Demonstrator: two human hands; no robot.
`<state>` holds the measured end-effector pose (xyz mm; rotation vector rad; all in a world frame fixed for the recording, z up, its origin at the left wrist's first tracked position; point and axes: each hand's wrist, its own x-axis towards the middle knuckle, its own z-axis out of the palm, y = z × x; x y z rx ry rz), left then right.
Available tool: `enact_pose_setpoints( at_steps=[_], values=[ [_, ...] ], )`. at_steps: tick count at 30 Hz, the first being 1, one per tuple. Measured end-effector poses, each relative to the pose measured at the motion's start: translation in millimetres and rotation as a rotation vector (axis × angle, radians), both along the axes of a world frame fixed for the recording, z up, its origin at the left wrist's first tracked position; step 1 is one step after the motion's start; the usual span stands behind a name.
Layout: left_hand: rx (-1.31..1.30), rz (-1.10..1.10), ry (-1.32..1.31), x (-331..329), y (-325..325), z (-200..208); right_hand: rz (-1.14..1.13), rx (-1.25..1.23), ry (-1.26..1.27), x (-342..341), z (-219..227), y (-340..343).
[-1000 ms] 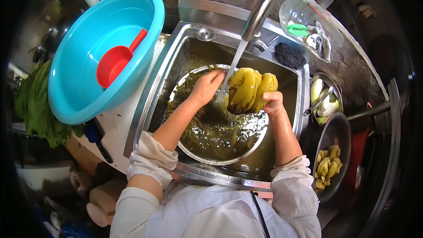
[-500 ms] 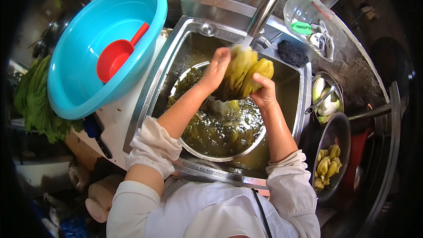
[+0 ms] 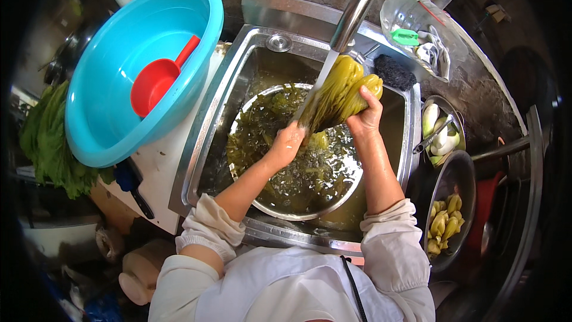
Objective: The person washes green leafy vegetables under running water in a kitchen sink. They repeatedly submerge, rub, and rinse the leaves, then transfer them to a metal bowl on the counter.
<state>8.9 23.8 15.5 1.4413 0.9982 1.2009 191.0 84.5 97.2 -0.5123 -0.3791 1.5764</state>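
In the frame's centre, our bunch of pickled mustard greens (image 3: 342, 92) is tilted above the round metal basin (image 3: 292, 217) in the sink (image 3: 214, 107), its stem end in the grip of our right hand (image 3: 365, 116), while our left hand (image 3: 289, 142) meets the leaf ends, closed on them or not we cannot tell. We judge it limp, slippery and water-heavy, easily torn at the leaves, so best held by the stems. Compared with half a second ago, our left hand is lower and the leaves stretch toward the lower left, below the faucet (image 3: 357, 12).
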Motion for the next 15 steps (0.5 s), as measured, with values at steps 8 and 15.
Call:
enact_pose_setpoints(
  at_steps=[8,15],
  values=[
    [-0.434,-0.15,0.101,-18,-37,-48,0.015,0.01,0.024,0,-7,-5],
    [-0.631,-0.001,0.03,-31,-45,-85,-0.024,-0.052,-0.022,-12,-11,-16]
  ],
)
